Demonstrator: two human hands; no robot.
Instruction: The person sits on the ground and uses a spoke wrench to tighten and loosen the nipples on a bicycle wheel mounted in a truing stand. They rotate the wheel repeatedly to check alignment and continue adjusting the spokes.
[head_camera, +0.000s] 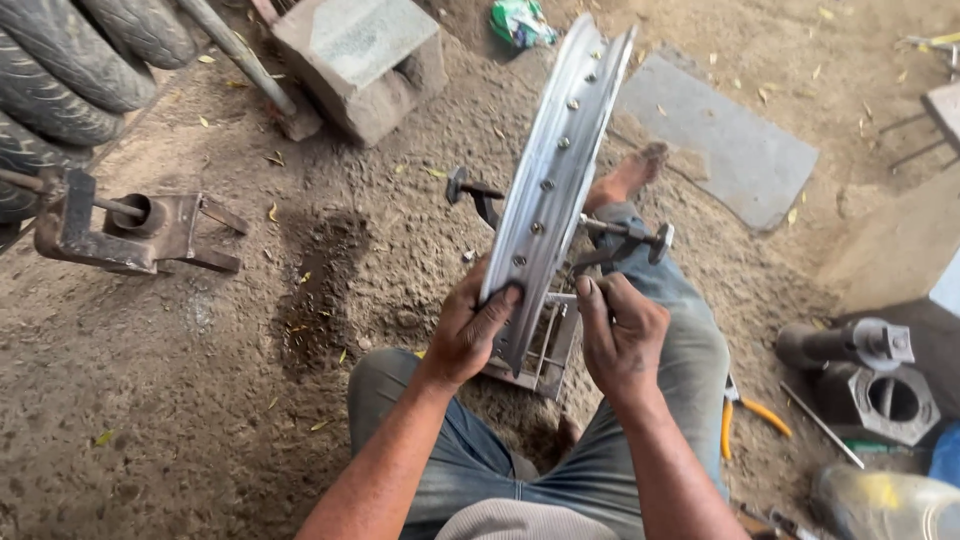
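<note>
Dirt ground (200, 400) is filling most of the view, with an oily dark patch left of the person's knees. Black ribbed tyres (70, 70) are lying stacked at the top left corner. Grey flat slab (720, 140) is lying at upper right, a concrete block (360, 60) at upper middle with a metal rod leaning past it. Silver motorcycle wheel rim (555, 170) is standing on edge between the person's legs, spoke holes and nipples showing along its inner channel, sitting in a metal truing stand (545, 350) with a threaded axle and round knobs crossing it. Rusty steel bracket (130, 230) is resting on the ground at left. Grey metal hub parts (880, 390) are sitting at right, well apart from the rim. Left hand (470, 330) is gripping the rim's lower edge, thumb pressing over the channel. Right hand (620, 335) is closed just beside the rim, fingers pinching something thin at the spoke side; cannot tell exactly what. Yellow-handled pliers (750, 410) are lying on the ground beside the right thigh. Green wrapper (520, 22) is lying at the top.
</note>
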